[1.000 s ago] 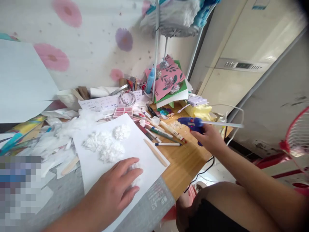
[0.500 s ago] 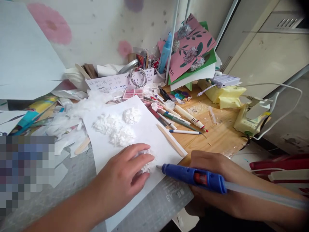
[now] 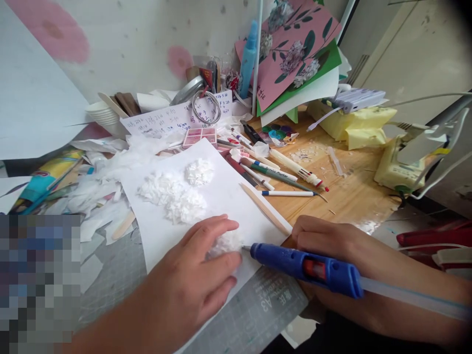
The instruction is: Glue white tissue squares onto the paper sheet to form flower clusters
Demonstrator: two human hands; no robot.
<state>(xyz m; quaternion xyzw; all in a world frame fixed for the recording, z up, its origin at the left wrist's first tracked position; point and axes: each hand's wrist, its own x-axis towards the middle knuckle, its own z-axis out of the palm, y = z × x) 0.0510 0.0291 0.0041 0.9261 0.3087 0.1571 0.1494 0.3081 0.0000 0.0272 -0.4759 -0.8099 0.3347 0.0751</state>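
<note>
My left hand (image 3: pixel 201 270) lies over the white paper, fingers spread around a small ruffled white paper clump (image 3: pixel 226 242). The clump shows between its fingers, partly covered by them. My right hand (image 3: pixel 328 241) is closed around a blue hot glue gun (image 3: pixel 306 268), with a translucent glue stick (image 3: pixel 413 295) coming out of its back end. The gun's metal tip is at the clump's right edge; whether it touches cannot be made out. Further up the white sheet (image 3: pixel 228 196) lie several fluffy white paper clumps (image 3: pixel 184 204). A flat wooden stick (image 3: pixel 265 209) rests along the sheet's right edge.
A grey cutting mat (image 3: pixel 254 314) lies under the sheet. Markers and pens (image 3: pixel 273 172) are scattered at the right. Torn white scraps (image 3: pixel 92 201) pile up at the left. Pink paper with flowers (image 3: pixel 295 49) leans at the back. Yellow-wrapped boxes (image 3: pixel 368 125) with cables stand right.
The view has shifted slightly. The fingers of my left hand have parted, showing more of the clump. The glue gun's tip has come closer to the clump.
</note>
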